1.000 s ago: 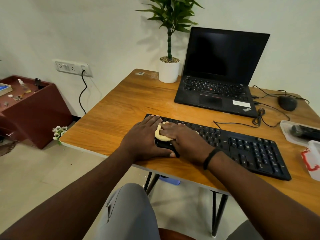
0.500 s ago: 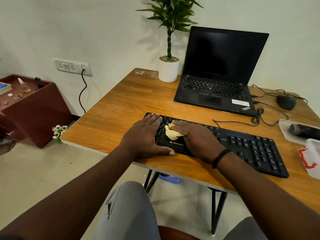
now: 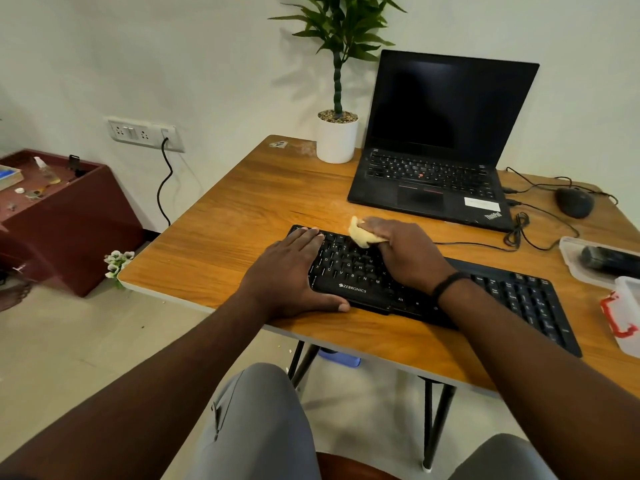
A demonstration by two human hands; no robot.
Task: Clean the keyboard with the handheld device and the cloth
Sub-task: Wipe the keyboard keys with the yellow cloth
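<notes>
Black keyboard [image 3: 433, 289] lying aslant on wooden table [image 3: 242, 216], near its front edge; left hand [image 3: 294, 271] resting flat over the keyboard's left end, fingers straight, thumb along the front edge, gripping nothing; right hand [image 3: 405, 251] pressing pale yellow cloth [image 3: 362, 233] onto the upper key rows, fingers curling round the bunched cloth; dark handheld device [image 3: 609, 261] lying in clear tray [image 3: 571, 258] at the table's right edge, well apart from both hands; open laptop [image 3: 436, 147], potted plant [image 3: 337, 98] and mouse [image 3: 575, 201] sitting behind the keyboard.
</notes>
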